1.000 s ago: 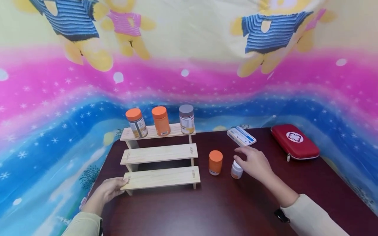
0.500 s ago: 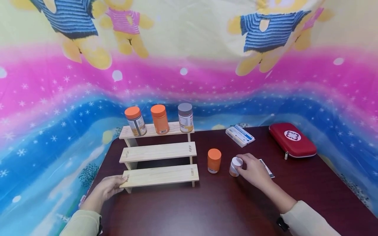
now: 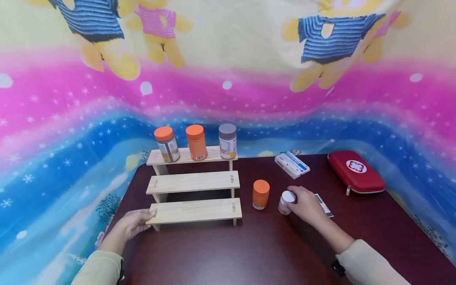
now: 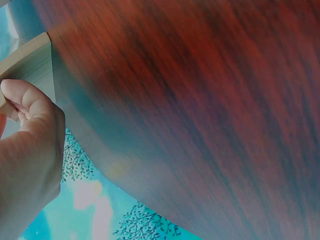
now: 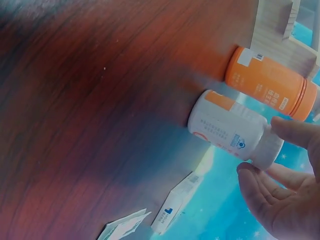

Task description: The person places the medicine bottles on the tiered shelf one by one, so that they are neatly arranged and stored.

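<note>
Nearest is the bare dark worktop (image 3: 221, 255) between the two sleeves. The left hand (image 3: 134, 224) pinches the near left corner of the wooden rack (image 3: 194, 211), thumb on top of the lowest tier. The right hand (image 3: 304, 204), thumb and fingers bent, pinches the white cap of the small white bottle (image 3: 284, 206), which is upright just left of that hand and well apart from the left hand. An orange bottle (image 3: 260, 196) stands in between, left of the right hand, separating it from the rack. Just right of the right hand lies a leaflet (image 3: 325, 206), partly hidden by it. Beyond the right hand lies a white-and-blue box (image 3: 293, 164); farther right, a red case (image 3: 352, 174). Beyond the left hand, the top tier bears an orange-lidded grey jar (image 3: 169, 151), an orange jar (image 3: 197, 147) and a grey-lidded jar (image 3: 227, 145), backed by a patterned cloth (image 3: 221, 105).
</note>
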### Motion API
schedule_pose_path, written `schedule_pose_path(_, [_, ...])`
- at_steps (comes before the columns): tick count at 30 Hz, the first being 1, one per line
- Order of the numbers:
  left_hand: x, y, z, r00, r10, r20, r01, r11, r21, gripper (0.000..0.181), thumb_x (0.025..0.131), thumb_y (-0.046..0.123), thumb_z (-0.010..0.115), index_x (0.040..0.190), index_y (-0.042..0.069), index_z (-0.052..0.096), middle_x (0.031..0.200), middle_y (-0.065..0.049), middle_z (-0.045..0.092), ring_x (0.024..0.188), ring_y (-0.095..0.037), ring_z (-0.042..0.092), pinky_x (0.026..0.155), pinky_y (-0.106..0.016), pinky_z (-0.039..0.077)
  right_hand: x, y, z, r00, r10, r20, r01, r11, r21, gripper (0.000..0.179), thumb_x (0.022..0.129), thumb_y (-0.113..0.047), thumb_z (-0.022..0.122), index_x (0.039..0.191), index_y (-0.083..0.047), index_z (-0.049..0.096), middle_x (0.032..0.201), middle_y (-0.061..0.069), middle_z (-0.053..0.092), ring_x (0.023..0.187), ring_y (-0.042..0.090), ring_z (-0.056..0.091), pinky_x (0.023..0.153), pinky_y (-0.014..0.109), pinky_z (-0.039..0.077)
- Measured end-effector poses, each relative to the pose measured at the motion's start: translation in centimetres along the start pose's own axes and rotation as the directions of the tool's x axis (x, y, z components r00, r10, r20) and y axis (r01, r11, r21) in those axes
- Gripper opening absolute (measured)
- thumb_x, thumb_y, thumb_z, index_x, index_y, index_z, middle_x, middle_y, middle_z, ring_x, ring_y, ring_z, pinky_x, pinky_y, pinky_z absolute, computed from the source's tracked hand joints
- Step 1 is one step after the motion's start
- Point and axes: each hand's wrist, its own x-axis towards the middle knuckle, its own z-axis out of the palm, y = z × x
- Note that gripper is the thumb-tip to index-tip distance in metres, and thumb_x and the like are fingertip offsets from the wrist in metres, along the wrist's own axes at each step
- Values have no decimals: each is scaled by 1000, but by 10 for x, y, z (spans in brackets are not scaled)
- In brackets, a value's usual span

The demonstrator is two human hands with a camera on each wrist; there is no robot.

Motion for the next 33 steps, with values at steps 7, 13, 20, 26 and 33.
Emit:
schedule_pose_path(7, [2,2,0,1000,-3,13,3,1000,-10,69,92,13,61,140,-18,22,80,1,65,73,-8,60,66,-25,50,7,1,-10,999,-4,55,3,1000,8,34,75,-18,79,103,-4,66,94,10,66,78,21,58,71,41,51])
schedule_pose_path(13, [0,3,1,1000,-3,11,4,1000,-14,68,91,14,62,139,-18,26,79,2,65,73,-8,60,67,-26,50,14,-3,-35,997,-8,74,7,1000,18,34,75,-21,78,102,-4,67,91,9,67,77,20,58,67,36,50])
schedule_pose_path(20, [2,2,0,1000,-8,30,8,1000,-23,67,91,14,62,138,-18,26,78,3,65,72,-8,60,67,-25,50,13,-10,-62,998,4,65,-4,1000,3,40,73,-25,79,104,-2,67,93,12,67,79,23,57,65,34,47])
schedule_pose_path(26, [3,5,-2,999,-6,42,7,1000,-25,68,92,13,60,139,-18,23,79,4,65,73,-7,60,68,-25,50,21,-24,-84,998,-30,49,30,1000,-7,41,74,-27,79,105,-3,67,91,11,68,77,22,58,63,32,46])
schedule_pose_path(33, [3,1,0,999,-16,42,16,1000,-13,65,93,13,59,140,-17,24,79,3,65,74,-7,61,68,-25,50,31,-49,-107,996,-68,57,70,997,-40,37,75,-25,77,104,-5,66,88,7,67,72,19,56,60,31,47])
